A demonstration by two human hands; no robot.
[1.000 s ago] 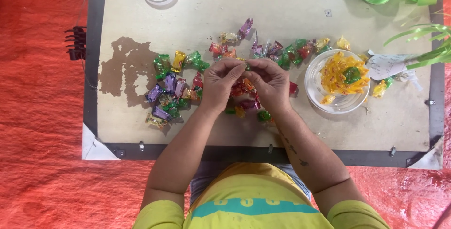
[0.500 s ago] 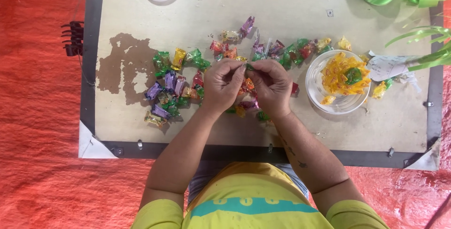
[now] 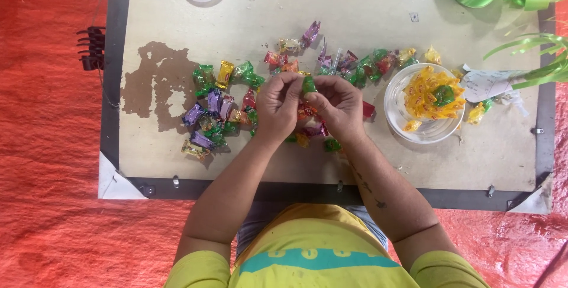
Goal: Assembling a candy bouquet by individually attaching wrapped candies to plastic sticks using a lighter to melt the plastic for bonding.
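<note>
Head: green candy (image 3: 309,84) between grips

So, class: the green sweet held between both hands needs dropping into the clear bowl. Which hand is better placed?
Right hand: it pinches the green sweet and lies nearer the clear bowl than the left hand.

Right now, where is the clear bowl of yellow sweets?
In the head view the clear bowl sits on the board's right side, just right of the right hand, with loose wrapped sweets at its upper left.
</note>
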